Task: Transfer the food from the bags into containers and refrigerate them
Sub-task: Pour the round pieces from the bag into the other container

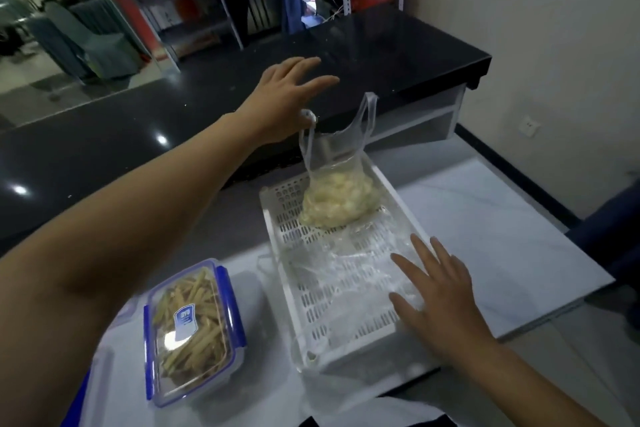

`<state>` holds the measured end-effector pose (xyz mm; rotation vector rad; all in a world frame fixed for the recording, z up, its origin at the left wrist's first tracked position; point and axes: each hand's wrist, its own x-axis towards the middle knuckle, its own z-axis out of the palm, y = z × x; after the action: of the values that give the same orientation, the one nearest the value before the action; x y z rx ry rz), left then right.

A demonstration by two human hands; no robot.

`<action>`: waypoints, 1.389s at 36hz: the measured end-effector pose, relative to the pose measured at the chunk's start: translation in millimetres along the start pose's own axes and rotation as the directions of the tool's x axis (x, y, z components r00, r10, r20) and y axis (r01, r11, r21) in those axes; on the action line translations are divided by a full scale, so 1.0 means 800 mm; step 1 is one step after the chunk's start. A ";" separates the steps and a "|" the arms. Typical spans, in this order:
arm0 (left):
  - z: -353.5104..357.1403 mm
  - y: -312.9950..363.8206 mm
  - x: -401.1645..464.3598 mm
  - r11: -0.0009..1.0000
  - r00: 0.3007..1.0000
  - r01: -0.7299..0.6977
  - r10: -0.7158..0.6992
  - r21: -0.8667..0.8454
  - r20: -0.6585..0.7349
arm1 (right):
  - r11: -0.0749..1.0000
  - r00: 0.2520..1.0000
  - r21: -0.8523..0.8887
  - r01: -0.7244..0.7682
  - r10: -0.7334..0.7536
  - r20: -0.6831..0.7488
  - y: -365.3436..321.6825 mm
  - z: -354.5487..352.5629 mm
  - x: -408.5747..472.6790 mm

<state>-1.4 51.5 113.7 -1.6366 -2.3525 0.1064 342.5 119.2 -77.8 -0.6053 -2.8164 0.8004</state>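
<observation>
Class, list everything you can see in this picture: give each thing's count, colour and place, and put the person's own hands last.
Tray: one, white, slotted, centre of table.
Full bag: one, clear, pale food inside, far end of tray.
Empty bag: one, clear, flat in tray.
Container: one, clear with blue clips, lidded, yellow strips inside, left of tray.
Table: one, white.
Counter: one, black, behind table.
Left hand: pinches full bag's handle.
Right hand: open, on empty bag.

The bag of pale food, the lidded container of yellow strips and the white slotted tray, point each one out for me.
bag of pale food [337, 201], head view, on its bulging filled part.
lidded container [192, 333], head view, on the clear lid.
white slotted tray [294, 236], head view, on its bare perforated floor.
</observation>
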 end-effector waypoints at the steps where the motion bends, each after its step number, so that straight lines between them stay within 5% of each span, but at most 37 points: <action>1: -0.001 0.006 0.011 0.999 0.999 -0.032 0.032 0.013 0.011 | 1.000 1.000 0.006 -0.015 0.015 0.001 0.005 -0.003 -0.001; 10: -0.002 0.053 0.081 0.971 0.970 -0.190 0.164 0.142 0.178 | 0.976 0.987 0.219 0.019 0.017 -0.162 0.021 -0.027 -0.012; 17: -0.012 0.067 0.095 0.982 0.937 -0.186 0.173 0.014 0.302 | 0.973 0.991 0.227 -0.050 0.077 -0.111 0.035 -0.041 -0.013; 25: -0.042 0.048 0.015 0.969 1.000 -0.002 0.009 -0.248 0.027 | 0.895 0.992 0.434 -0.109 0.127 -0.014 0.029 -0.056 -0.001; 30: -0.050 0.043 -0.045 0.895 0.970 0.121 -0.198 -0.429 -0.140 | 0.790 0.994 0.607 -0.085 0.105 0.003 0.003 -0.070 0.031; 35: -0.099 0.042 -0.091 0.795 0.863 0.085 -0.360 -0.601 -0.355 | 0.578 0.994 0.811 -0.096 0.103 0.044 -0.029 -0.068 0.068; 40: -0.161 0.030 -0.134 0.812 0.764 0.019 -0.388 -0.583 -0.516 | 0.142 0.962 0.952 -0.273 0.020 0.272 -0.070 -0.049 0.095; 44: -0.190 0.024 -0.176 0.833 0.710 0.060 -0.423 -0.550 -0.563 | -0.232 0.865 0.836 -0.497 -0.210 0.456 -0.123 -0.022 0.113; 48: -0.217 0.024 -0.231 0.810 0.689 0.063 -0.458 -0.583 -0.562 | -0.400 0.715 0.606 -0.688 -0.518 0.469 -0.190 0.010 0.104; 50: -0.230 0.022 -0.264 0.799 0.681 0.078 -0.480 -0.596 -0.554 | -0.398 0.649 0.539 -0.742 -0.629 0.428 -0.223 0.026 0.085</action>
<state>131.6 -155.7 248.2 -1.1216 -2.0531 -1.1308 215.4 -0.6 1.5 0.0977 -0.4887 3.5340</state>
